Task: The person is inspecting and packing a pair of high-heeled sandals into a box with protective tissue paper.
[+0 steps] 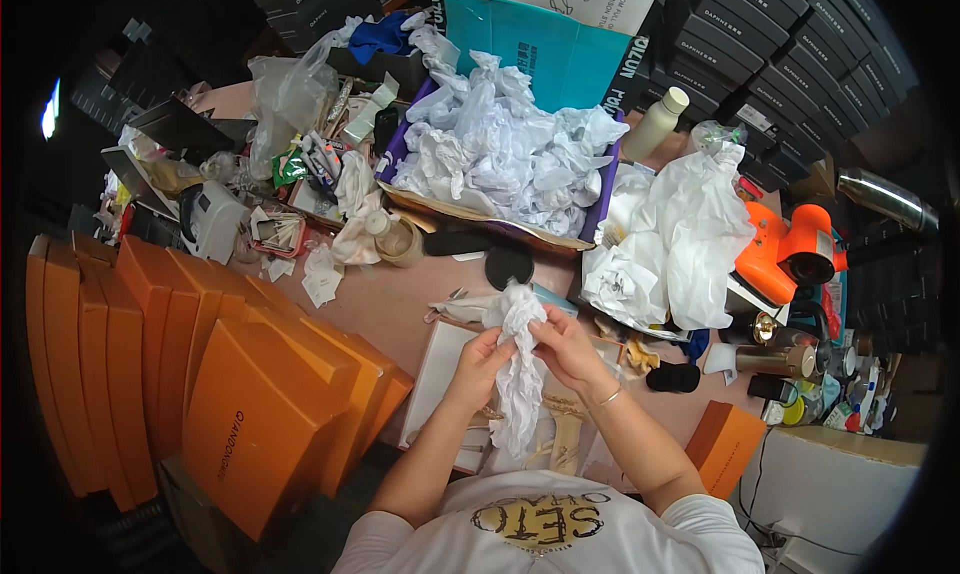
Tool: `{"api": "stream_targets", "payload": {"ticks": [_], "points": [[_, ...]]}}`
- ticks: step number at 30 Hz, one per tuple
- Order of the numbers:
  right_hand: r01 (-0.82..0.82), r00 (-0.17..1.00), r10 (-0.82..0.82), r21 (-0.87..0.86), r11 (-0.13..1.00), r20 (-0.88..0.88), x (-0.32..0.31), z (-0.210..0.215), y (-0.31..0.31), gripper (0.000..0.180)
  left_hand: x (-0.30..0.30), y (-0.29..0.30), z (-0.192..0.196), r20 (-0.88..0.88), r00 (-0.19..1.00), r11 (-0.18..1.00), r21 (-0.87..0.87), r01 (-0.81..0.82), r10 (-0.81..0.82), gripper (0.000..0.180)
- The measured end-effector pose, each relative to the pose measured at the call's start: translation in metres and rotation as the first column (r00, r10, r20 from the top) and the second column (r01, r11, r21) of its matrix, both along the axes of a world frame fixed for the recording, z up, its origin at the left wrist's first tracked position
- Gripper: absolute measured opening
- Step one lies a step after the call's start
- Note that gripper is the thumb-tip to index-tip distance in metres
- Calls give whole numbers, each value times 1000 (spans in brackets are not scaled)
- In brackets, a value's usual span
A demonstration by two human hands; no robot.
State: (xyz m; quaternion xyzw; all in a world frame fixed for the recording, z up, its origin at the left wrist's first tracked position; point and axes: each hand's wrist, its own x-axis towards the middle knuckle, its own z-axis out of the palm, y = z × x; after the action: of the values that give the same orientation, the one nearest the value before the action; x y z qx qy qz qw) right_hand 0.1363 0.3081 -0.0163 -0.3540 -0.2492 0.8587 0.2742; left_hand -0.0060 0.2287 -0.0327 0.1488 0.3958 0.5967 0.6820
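Observation:
A strip of crumpled white tissue paper (521, 389) hangs between my two hands. My left hand (482, 366) pinches its left side, and my right hand (566, 350) grips the right side near the top. Beneath the paper lies an open shoebox (437, 376) with a pale inside. In it shows a beige shoe (566, 426) with a gold-coloured strap, partly covered by my arms and shirt. Beyond my hands, a purple-edged carton (606, 199) is heaped with crumpled white tissue paper (505, 139).
Stacked orange shoeboxes (270, 404) crowd the left; another orange box (722, 449) stands at right. White plastic bags (690, 234), an orange tool (790, 249) and a pale bottle (655, 124) sit right of the carton. A glass jar (395, 240) stands left. Dark boxes (735, 34) rise behind.

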Motion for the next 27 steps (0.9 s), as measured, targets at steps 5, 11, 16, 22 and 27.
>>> {"api": "stream_targets", "payload": {"ticks": [5, 11, 16, 22, 27], "points": [[405, 903, -428, 264, 875, 35, 5, 8, 11, 15, -16, -32, -2, 79, 986, 979, -155, -132, 146, 27], [146, 907, -345, 588, 796, 241, 8, 11, -14, 13, 10, -53, 12, 299, 938, 978, -52, 201, -177, 45], [-543, 720, -440, 831, 124, 536, 29, 70, -27, 77, 7, -69, 12, -28, 920, 900, -218, 377, -392, 43], [-864, 392, -26, 358, -354, 919, 30, 74, -80, 77, -10, -76, 34, -360, 601, 685, -179, 707, -714, 39], [-802, 493, 48, 475, -362, 869, 51, 58, -86, 44, -13, -91, 78, -719, 299, 622, -232, 747, -627, 34]]}}
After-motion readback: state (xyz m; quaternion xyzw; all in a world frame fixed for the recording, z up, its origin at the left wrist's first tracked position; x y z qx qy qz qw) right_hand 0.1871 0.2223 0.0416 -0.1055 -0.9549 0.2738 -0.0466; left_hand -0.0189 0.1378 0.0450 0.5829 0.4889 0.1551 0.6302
